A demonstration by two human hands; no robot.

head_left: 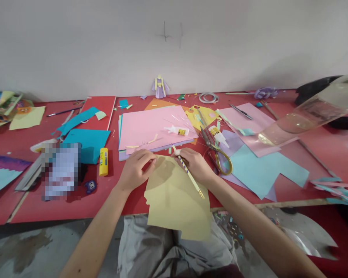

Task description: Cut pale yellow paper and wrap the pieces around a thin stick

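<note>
A sheet of pale yellow paper point(174, 197) with cut, uneven edges lies before me and hangs over the table's front edge above my lap. My left hand point(138, 168) is at its upper left edge, fingers curled and thumb and fingertips closed on the paper. A white pencil point(190, 177) with dark spots and a gold end slants across the sheet. My right hand point(195, 164) grips it near its tip, which points away from me. Just beyond my hands is a stack of paper with a pink sheet point(150, 119) on top, bearing a small glue bottle point(178, 131).
Scissors point(224, 160) and another glue bottle point(219, 136) lie right of my hand. A tilted clear bottle point(301, 112) stretches over the right side. A yellow glue stick point(103, 162) and blue paper point(87, 141) sit left. A paper doll point(160, 87) leans at the wall.
</note>
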